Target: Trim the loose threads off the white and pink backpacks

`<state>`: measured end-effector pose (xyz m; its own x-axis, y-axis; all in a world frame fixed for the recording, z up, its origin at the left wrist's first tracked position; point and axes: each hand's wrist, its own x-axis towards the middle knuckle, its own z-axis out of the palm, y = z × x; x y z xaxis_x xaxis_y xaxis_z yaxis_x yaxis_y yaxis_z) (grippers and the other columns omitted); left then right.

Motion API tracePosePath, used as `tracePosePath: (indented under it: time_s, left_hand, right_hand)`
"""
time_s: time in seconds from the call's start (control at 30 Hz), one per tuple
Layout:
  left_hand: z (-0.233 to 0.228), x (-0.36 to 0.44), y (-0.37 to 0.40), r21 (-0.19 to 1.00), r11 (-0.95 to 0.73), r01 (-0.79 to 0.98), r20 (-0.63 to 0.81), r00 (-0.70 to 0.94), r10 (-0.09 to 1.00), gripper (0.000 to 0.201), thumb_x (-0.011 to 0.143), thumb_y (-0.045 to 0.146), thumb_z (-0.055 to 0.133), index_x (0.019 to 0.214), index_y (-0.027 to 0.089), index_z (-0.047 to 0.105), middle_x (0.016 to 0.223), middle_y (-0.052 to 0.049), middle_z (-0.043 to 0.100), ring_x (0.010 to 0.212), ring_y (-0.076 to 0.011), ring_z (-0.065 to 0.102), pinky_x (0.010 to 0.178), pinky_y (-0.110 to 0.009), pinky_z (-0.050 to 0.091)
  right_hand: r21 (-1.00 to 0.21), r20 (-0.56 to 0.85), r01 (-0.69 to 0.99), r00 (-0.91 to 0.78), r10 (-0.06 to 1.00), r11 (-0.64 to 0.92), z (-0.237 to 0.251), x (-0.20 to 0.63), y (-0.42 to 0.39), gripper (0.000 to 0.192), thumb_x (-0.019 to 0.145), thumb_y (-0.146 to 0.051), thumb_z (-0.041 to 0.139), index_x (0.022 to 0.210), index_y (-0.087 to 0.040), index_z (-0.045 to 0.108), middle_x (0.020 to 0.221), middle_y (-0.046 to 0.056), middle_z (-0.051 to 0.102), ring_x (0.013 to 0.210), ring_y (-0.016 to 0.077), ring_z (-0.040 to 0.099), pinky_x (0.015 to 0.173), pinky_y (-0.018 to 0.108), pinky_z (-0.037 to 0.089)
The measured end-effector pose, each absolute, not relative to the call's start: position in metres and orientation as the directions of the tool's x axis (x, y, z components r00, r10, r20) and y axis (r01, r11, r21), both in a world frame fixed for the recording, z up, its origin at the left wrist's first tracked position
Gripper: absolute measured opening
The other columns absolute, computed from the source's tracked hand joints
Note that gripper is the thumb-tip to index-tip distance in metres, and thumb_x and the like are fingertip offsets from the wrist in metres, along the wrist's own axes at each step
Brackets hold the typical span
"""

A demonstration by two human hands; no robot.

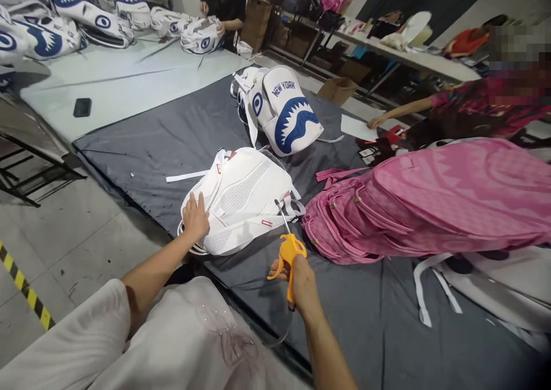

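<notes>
A white backpack (253, 195) lies on the dark-covered table with its strap side up. My left hand (196, 216) rests on its near left end, fingers spread over the fabric. In my right hand (301, 281) is an orange air blow gun (293, 246), gripped round the handle. Its thin metal nozzle points at the backpack's right side, close to the straps. A hose runs down from the gun's handle. Just beyond stands another white backpack (275, 109) with a blue shark mouth and "NEW YORK" lettering.
Pink backpacks (430, 201) are stacked to the right, with more white bags (495, 281) below them. A phone (82, 107) lies on the pale table at left, where several white bags (94, 20) are piled. Co-workers stand at the back and the right; one hand touches white paper (357, 127).
</notes>
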<state>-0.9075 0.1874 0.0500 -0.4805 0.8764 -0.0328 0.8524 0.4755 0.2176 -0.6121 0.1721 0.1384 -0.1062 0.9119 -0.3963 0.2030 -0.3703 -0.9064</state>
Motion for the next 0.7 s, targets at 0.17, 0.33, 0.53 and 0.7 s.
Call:
tracePosePath:
  time_s: [0.17, 0.33, 0.53, 0.7]
  left_hand:
    - [0.049, -0.914, 0.209, 0.237, 0.488, 0.84, -0.029, -0.496, 0.868, 0.071, 0.091, 0.023, 0.049, 0.156, 0.008, 0.025, 0.147, -0.029, 0.041, 0.13, -0.041, 0.046, 0.103, -0.053, 0.039]
    - [0.048, -0.927, 0.221, 0.32, 0.426, 0.846, -0.072, -0.426, 0.902, 0.074, 0.089, 0.02, 0.05, 0.157, 0.007, 0.023, 0.133, -0.028, 0.053, 0.122, -0.0403, 0.052, 0.101, -0.052, 0.042]
    - [0.045, -0.971, 0.205, 0.504, 0.344, 0.793, -0.125, -0.327, 0.937, 0.064, 0.094, 0.021, 0.04, 0.155, 0.006, 0.027, 0.149, -0.025, 0.046, 0.132, -0.0357, 0.051, 0.108, -0.048, 0.043]
    - [0.041, -1.006, 0.193, 0.672, 0.274, 0.688, -0.15, -0.236, 0.96, 0.061, 0.097, 0.027, 0.035, 0.155, 0.01, 0.028, 0.147, -0.016, 0.053, 0.132, -0.0268, 0.054, 0.109, -0.038, 0.046]
  right_hand:
    - [-0.823, -0.439, 0.48, -0.196, 0.877, -0.305, 0.152, -0.613, 0.198, 0.067, 0.084, -0.08, 0.041, 0.106, -0.019, 0.056, 0.061, 0.0, 0.065, 0.052, 0.0193, 0.063, 0.048, 0.03, 0.052]
    - [-0.67, -0.442, 0.71, -0.15, 0.884, -0.215, 0.174, -0.641, 0.259, 0.049, 0.092, -0.068, 0.039, 0.095, -0.021, 0.054, 0.055, 0.001, 0.062, 0.048, 0.0205, 0.061, 0.045, 0.029, 0.046]
    - [-0.526, -0.547, 0.824, -0.139, 0.825, -0.21, 0.191, -0.676, 0.307, 0.05, 0.087, -0.068, 0.054, 0.083, -0.018, 0.061, 0.046, 0.003, 0.057, 0.038, 0.0193, 0.054, 0.04, 0.027, 0.037]
    - [-0.23, -0.703, 0.939, 0.022, 0.71, -0.257, 0.217, -0.689, 0.315, 0.058, 0.089, -0.067, 0.054, 0.108, -0.015, 0.068, 0.039, -0.001, 0.05, 0.03, 0.0173, 0.046, 0.034, 0.024, 0.031]
